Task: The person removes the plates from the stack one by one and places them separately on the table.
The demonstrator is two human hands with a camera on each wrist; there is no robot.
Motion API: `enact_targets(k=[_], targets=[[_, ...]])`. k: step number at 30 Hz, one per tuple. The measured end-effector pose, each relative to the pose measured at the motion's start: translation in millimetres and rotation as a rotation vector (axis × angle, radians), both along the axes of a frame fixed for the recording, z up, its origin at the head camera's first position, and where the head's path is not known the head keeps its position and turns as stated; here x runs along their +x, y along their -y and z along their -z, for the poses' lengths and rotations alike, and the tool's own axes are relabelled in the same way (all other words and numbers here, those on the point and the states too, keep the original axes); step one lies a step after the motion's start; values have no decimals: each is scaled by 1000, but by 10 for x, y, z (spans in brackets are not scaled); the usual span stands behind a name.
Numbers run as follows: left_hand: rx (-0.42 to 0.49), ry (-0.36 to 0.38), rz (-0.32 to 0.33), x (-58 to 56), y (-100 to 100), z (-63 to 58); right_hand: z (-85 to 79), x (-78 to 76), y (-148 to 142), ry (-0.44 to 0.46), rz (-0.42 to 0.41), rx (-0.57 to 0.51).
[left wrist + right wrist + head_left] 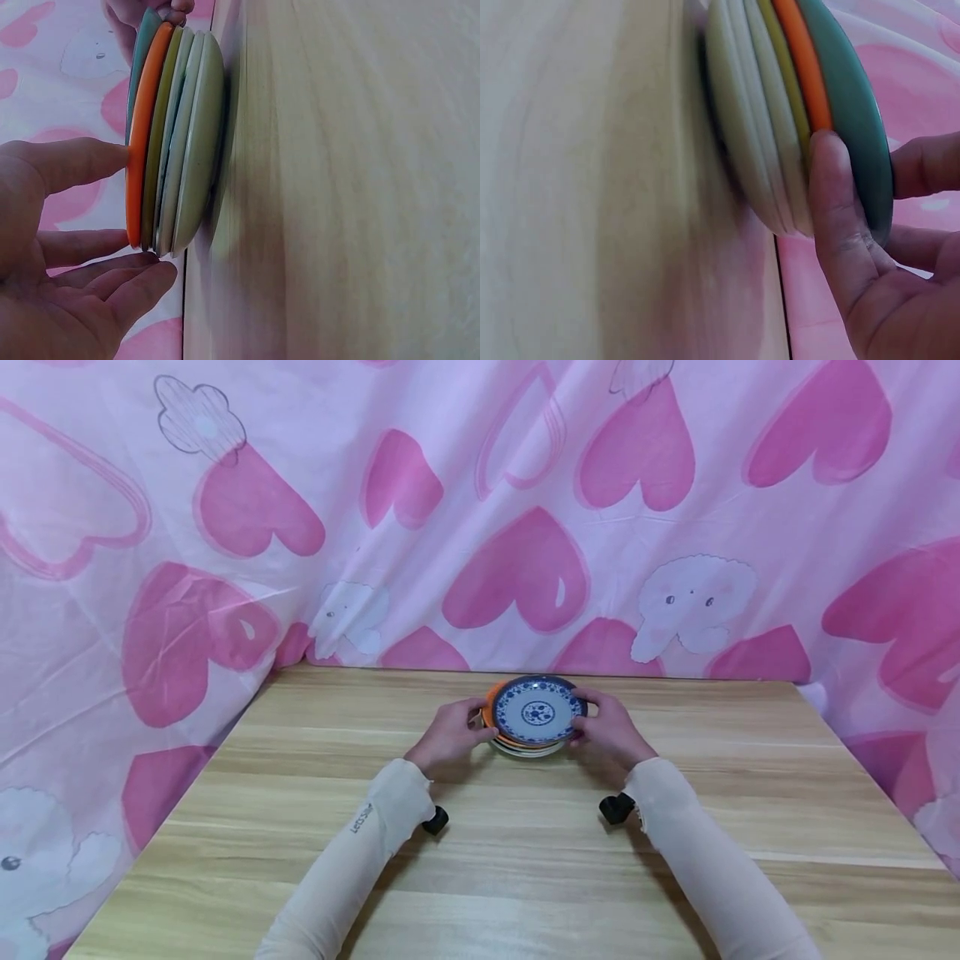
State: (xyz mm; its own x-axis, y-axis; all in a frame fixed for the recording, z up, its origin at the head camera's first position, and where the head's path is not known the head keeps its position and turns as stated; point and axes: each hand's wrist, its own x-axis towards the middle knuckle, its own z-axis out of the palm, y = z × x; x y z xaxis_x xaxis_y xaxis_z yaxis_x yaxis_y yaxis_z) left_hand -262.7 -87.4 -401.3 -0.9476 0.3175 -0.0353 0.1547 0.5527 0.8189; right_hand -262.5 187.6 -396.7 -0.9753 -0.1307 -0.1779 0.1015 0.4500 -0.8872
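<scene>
A stack of plates sits near the table's far edge. On top lies a blue-and-white patterned plate [537, 713] with a teal underside [855, 112], set a little to the right. My right hand [611, 727] pinches its right edge, one finger reaching under it beside the orange plate [804, 60]. At the left, my left hand [450, 735] touches the orange plate's rim with nearly straight fingers; other fingertips [161, 277] are at the lower rims. Below the orange one come an olive plate [159, 142] and several pale plates [199, 142].
The wood-grain table [510, 877] runs back to a pink curtain [465, 460] printed with hearts, which also hangs along both sides. Black wrist devices [617, 808] stick out inward from the pale sleeves [712, 852].
</scene>
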Motion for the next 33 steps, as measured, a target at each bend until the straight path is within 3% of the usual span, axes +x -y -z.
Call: enact_targets(k=[7, 18, 25, 33], targets=[[-7, -9, 2, -8, 1, 2, -68, 19, -149, -27, 6, -38], [-36, -6, -19, -20, -11, 18, -117, 112, -510, 17, 29, -67], [-36, -43, -7, -23, -12, 21, -87, 144, -803, 0, 27, -63], [-58, -54, 4, -34, -12, 18, -38, 171, -1132, 44, 63, -23]])
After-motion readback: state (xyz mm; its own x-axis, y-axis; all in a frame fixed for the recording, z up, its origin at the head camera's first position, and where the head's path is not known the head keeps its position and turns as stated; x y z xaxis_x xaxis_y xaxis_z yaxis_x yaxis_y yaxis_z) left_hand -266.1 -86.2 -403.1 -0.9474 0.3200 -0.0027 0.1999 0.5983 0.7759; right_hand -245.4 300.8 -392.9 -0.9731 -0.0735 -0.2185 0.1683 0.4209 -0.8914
